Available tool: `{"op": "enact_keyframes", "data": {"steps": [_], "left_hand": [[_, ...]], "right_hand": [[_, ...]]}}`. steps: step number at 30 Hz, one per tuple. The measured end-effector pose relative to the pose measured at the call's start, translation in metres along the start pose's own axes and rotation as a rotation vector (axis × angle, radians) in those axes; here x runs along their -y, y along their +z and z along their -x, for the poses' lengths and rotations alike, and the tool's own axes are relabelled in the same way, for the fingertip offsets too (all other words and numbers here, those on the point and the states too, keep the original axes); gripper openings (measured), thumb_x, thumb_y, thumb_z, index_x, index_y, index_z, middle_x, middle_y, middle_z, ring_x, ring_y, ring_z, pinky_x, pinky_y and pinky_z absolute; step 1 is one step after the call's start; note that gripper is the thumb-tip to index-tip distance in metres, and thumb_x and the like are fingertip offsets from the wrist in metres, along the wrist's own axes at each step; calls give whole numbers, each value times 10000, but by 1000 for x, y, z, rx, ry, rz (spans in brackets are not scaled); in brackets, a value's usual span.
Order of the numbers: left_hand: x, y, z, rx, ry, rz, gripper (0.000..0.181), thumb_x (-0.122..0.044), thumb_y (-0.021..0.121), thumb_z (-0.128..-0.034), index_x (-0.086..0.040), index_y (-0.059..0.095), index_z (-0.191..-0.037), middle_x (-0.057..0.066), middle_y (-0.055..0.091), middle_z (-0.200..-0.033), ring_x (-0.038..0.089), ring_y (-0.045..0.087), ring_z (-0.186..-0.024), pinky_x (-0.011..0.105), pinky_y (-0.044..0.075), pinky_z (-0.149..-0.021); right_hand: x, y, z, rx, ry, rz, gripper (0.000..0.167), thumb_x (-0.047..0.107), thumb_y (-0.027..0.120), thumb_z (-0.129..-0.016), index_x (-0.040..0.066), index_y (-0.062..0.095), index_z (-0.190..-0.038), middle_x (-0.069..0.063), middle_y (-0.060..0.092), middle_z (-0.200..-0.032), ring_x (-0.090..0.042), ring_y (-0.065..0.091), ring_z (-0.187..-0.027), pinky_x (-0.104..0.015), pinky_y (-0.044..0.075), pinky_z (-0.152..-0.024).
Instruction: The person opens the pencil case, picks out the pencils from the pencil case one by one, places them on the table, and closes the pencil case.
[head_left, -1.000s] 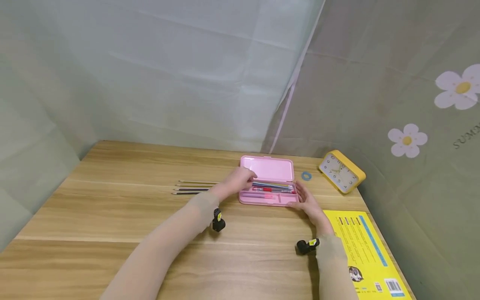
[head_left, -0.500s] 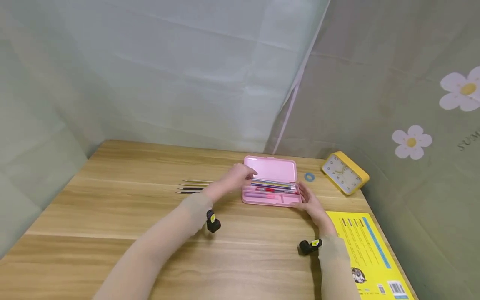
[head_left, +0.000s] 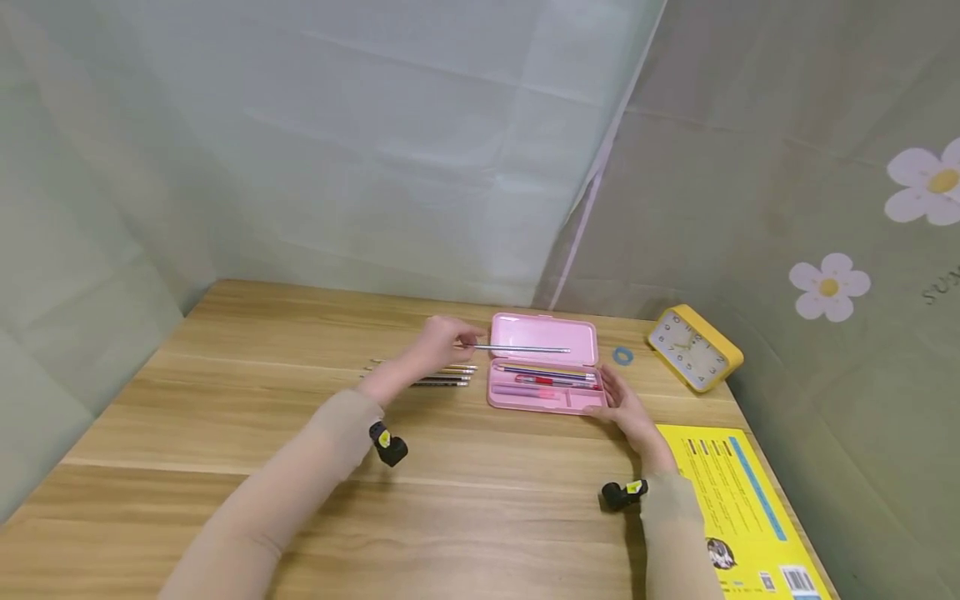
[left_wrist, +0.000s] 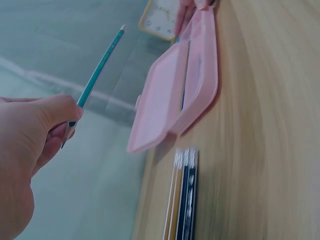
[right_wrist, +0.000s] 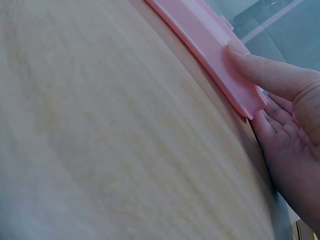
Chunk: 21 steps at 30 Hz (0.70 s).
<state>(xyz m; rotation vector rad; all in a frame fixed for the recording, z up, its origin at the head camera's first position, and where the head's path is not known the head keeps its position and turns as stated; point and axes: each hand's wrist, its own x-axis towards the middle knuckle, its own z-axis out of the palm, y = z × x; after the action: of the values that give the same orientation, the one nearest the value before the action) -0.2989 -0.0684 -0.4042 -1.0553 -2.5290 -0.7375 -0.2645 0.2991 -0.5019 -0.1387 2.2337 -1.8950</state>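
My left hand [head_left: 444, 342] pinches a teal pencil [left_wrist: 102, 65] near its sharpened end, raised above the table. In the head view the pencil's far end crosses in front of the raised lid of the pink pencil case [head_left: 583, 402]. Inside the case lie a red pen [head_left: 538, 380], a few pencils [head_left: 551, 372] and a purple-pink pen [head_left: 525, 392]. My right hand [head_left: 628, 417] holds the case's right end, with the thumb on its front wall, as the right wrist view shows. Below my left forearm, several pencils [left_wrist: 184, 192] lie side by side on the table, partly hidden in the head view.
A blue ring [head_left: 622, 356] lies right of the lid. Beyond it a yellow alarm clock [head_left: 693, 348] stands tilted. A yellow book [head_left: 738, 500] lies along the right edge of the wooden table [head_left: 487, 517]. Cloth curtains [head_left: 412, 167] hang behind.
My left hand has moved up and left from the case, lifting the teal pencil out. The right hand stays on the case. The view has shifted slightly.
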Motion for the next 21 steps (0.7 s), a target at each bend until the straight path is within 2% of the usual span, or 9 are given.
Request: {"op": "enact_keyframes", "data": {"steps": [5,10,21], "left_hand": [[13,-16,19,-38,-24,34,244,34,704,-779,25,737,-1021,77,742,-797,191,697,-729,332,595,-720],[25,-25,40,-61,-46,67,228,26,729,-796,37,734,-1024,90,737,-800,197,685,-731,348,593,-711],[50,-39,86,-41,-144,133,258,40,711,-804,58,713,-1062,84,742,-835,220,681,-769,399,586,-731]], "right_hand": [[0,0,0,-3,1,20,979,-32,717,-827,4,66,-1557,-202,116,-1630,-339,134,-1508,-435,141,-1226],[-1,0,0,-6,-4,22,978,-34,718,-821,1,74,-1555,-206,119,-1628,-345,134,-1507,-442,136,-1228],[3,1,2,4,-5,9,967,-56,687,-832,-2,47,-1556,-204,97,-1632,-345,111,-1511,-425,133,-1227]]}}
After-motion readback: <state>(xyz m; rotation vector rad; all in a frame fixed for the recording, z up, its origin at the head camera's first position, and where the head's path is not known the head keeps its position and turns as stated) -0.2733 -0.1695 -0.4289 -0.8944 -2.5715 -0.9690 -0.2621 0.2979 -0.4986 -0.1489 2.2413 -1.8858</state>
